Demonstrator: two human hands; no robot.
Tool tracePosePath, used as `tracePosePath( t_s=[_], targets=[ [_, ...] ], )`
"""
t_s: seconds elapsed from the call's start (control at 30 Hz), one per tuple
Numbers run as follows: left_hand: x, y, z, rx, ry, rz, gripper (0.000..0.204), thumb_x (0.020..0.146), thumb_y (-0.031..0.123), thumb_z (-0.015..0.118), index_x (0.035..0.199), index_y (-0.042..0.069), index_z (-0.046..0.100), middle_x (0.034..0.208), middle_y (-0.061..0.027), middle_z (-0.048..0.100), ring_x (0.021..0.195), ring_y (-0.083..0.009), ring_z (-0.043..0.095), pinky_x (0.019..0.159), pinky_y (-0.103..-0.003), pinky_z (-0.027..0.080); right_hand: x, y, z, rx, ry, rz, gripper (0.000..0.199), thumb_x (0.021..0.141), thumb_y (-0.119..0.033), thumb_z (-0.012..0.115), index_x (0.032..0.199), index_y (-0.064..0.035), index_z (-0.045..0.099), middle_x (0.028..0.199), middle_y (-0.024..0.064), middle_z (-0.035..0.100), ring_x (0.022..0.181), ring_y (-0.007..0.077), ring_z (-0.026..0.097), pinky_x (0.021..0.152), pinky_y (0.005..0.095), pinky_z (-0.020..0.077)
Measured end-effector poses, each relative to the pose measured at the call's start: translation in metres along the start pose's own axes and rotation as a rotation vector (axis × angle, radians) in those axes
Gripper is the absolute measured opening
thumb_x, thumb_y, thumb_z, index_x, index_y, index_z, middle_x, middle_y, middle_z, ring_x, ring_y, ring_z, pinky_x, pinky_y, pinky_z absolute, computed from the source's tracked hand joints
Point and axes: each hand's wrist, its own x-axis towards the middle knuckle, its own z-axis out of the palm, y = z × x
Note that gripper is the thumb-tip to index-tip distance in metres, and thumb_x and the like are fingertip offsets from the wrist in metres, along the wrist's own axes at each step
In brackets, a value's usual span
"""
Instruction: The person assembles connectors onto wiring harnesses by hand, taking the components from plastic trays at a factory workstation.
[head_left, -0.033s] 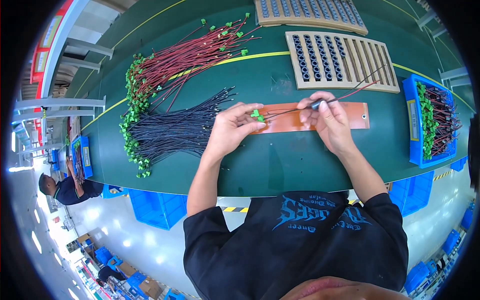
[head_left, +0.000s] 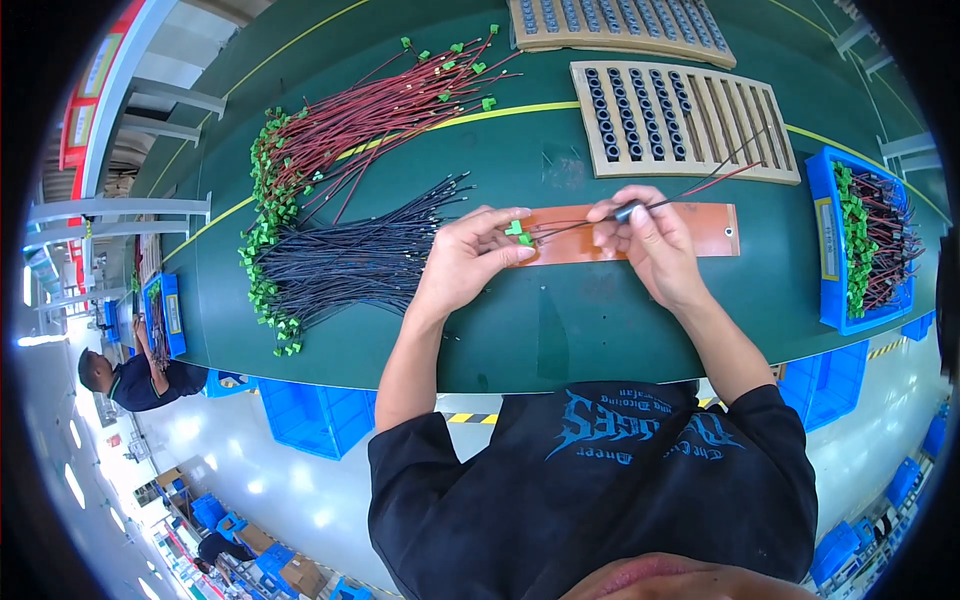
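Observation:
My left hand (head_left: 462, 258) pinches a small green connector (head_left: 519, 232) between thumb and fingers. From it a pair of thin wires, one black and one red, runs right through a short black cylinder (head_left: 626, 211). That cylinder is held between the thumb and fingers of my right hand (head_left: 658, 248). Beyond it the free wire ends (head_left: 722, 178) stick out up and to the right. Both hands are over an orange strip (head_left: 712, 230) on the green table. Just left of my left hand lies a heap of black wires (head_left: 350, 255) with green connectors.
Red wires (head_left: 375, 128) with green connectors lie farther back. A slotted tray (head_left: 700, 173), partly filled with black cylinders, stands ahead; another tray (head_left: 622, 44) lies behind it. A blue bin (head_left: 819, 180) of wired connectors sits at right. A co-worker (head_left: 150, 378) is at far left.
My right hand and the black cylinder have shifted slightly left along the wires, toward the connector. My left hand stays almost in place.

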Motion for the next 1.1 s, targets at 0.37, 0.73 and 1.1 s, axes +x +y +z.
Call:
tracePosePath(
  t_s=[0.37,0.73,1.1],
  targets=[
    [0.006,-0.02,0.012,0.112,0.214,0.229,0.021,0.087,-0.001,0.071,0.108,0.001,0.074,0.102,-0.0102,0.074,0.092,-0.0174,0.071,0.082,-0.028,0.056,-0.001,0.017,-0.001,-0.074,0.054,0.001,0.022,0.109,-0.018,0.045,0.125,-0.0047,0.05,0.114,0.0139,0.064,0.103,0.0199,0.065,0.094,0.0345,0.053],
    [0.008,-0.012,0.018,0.4,0.206,0.326,0.021,0.083,-0.002,0.074,0.104,0.001,0.075,0.101,-0.0111,0.073,0.089,-0.021,0.072,0.074,-0.029,0.057,-0.003,0.017,-0.004,-0.107,0.107,0.053,0.021,0.109,-0.019,0.044,0.123,-0.0046,0.052,0.113,0.0132,0.064,0.101,0.0195,0.065,0.093,0.0343,0.0537],
    [-0.006,-0.014,0.028,0.863,0.249,0.792,0.032,0.072,0.005,0.082,0.102,0.006,0.069,0.101,-0.0087,0.068,0.087,-0.0254,0.065,0.071,-0.035,0.048,-0.002,0.019,-0.008,0.006,0.13,0.083,0.021,0.109,-0.019,0.044,0.122,-0.0051,0.053,0.113,0.0129,0.065,0.1,0.0188,0.065,0.092,0.0339,0.0542]
  ],
)
